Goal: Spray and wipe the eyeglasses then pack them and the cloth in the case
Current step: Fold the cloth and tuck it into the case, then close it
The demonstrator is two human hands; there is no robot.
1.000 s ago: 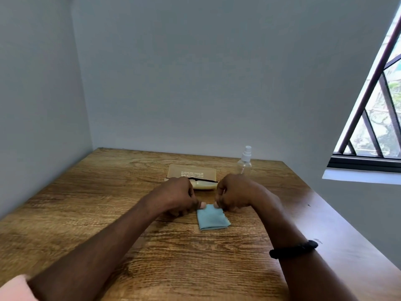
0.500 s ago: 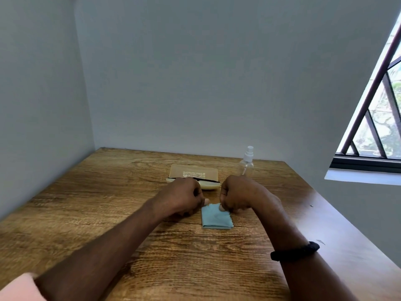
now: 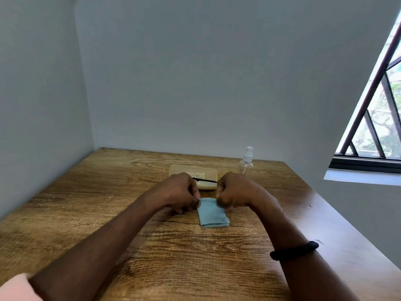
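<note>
The left hand (image 3: 180, 194) and right hand (image 3: 236, 192) each pinched a far corner of the folded cloth (image 3: 213, 215) between them. Just beyond the knuckles lay the open case (image 3: 208, 171), with the glasses (image 3: 206, 180) apparently inside. Wiping looked finished; packing the cloth and closing the case remained.

Both forearms reach forward, converging toward centre. Left hand (image 3: 180, 193) fisted, knuckles up, fingers curled, pinching far left corner of cloth (image 3: 213, 216). Right hand (image 3: 236, 191) fisted likewise, pinching far right corner. Hands level, near each other but apart; wrists low over tabletop (image 3: 108, 213)
</note>
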